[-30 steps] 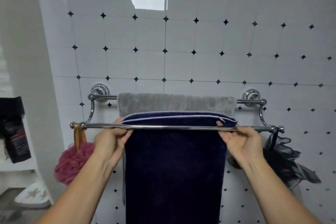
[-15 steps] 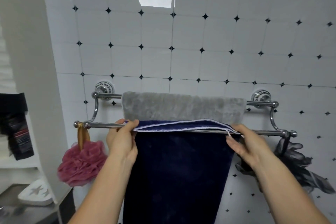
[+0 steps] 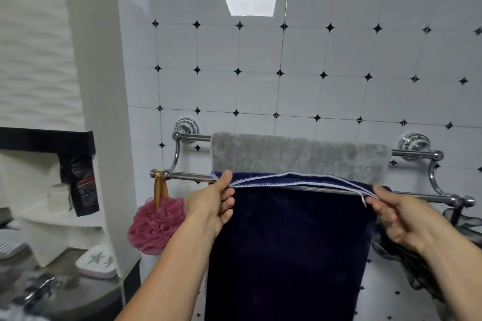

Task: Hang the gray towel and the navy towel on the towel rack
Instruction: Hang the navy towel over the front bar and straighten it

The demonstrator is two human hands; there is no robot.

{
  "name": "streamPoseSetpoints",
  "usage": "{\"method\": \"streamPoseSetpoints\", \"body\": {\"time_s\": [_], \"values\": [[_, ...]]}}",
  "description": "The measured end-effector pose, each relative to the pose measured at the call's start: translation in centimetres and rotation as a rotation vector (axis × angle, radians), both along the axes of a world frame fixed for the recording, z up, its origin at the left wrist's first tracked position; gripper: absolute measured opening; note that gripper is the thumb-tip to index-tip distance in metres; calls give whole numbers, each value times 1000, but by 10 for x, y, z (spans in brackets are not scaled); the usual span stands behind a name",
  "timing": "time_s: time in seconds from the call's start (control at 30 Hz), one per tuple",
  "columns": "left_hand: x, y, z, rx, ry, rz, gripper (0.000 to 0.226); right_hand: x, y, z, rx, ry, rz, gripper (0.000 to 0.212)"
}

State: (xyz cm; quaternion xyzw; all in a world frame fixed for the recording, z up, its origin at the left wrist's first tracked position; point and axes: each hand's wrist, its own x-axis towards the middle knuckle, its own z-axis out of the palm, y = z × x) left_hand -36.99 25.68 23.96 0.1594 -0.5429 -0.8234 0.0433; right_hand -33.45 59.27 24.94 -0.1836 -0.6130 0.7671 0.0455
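Observation:
A chrome double towel rack [image 3: 187,177] is fixed to the tiled wall. The gray towel [image 3: 297,156] drapes over its rear bar. Over the front bar hangs the navy towel [image 3: 287,247], its white-stitched edge lying along the bar. My left hand [image 3: 215,206] pinches the navy towel's upper left corner at the bar. My right hand [image 3: 399,219] pinches its upper right corner, pulled slightly below the bar.
A pink bath sponge [image 3: 156,224] hangs by a gold ribbon from the rack's left end. A black mesh sponge [image 3: 461,227] hangs at the right end. To the left are a white pillar, a shelf niche with a dark tube [image 3: 80,185] and a soap dish [image 3: 96,260].
The navy towel's folded top has been drawn forward and flattened along the front bar. Both hands shifted from under the bar to its corners. The view moved right and closer.

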Motion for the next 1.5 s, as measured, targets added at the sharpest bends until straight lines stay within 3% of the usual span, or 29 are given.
{"method": "streamPoseSetpoints", "body": {"time_s": [0.17, 0.3, 0.47, 0.73, 0.9, 1.27, 1.4, 1.5], "values": [[3, -7, 9, -147, 26, -44, 25, 0, -6, -9, 159, 110, -134, 29], [9, -4, 3, -189, 70, 11, 33, 9, -9, -31, 222, 240, -174, 30], [38, -9, -53, -239, 100, 5, 45, 34, -12, -93, 255, 363, -211, 32], [103, -27, -175, -320, -123, -128, 44, 81, -12, -240, 282, 48, -141, 40], [121, -29, -231, -315, -296, -170, 41, 100, -5, -296, 289, -133, -113, 42], [145, -32, -287, -291, -477, -210, 32, 126, -8, -345, 386, -392, -57, 35], [148, -37, -283, -292, -448, -233, 24, 131, -14, -340, 528, -423, 35, 43], [130, -46, -259, -346, -291, -193, 14, 119, -17, -294, 793, -431, 182, 40]]}}
